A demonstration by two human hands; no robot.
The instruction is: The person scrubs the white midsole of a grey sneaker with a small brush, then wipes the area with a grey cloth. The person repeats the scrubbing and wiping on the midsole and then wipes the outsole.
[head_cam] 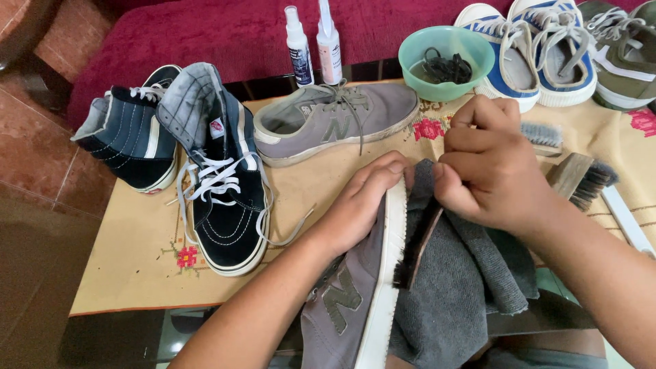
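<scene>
Closest to us, on our lap, lies a grey suede sneaker [355, 301] on its side, its white sole edge turned up, with a grey cloth [458, 301] spread just beside it on the right. Our left hand [362, 205] is closed around the toe end of this sneaker, thumb pressed on the sole edge. Our right hand [488, 167] is curled shut on a small dark brush [418, 246], whose bristles touch the white sole edge. Beyond our hands, on the beige embroidered mat [137, 260], the matching grey sneaker [335, 123] lies flat, and two black high-top shoes [198, 164] with white laces stand to the left. Farther back we see two spray bottles [314, 44] and a green bowl [444, 61] holding dark laces. Near our right hand, two wooden brushes [570, 171] rest on the mat.
</scene>
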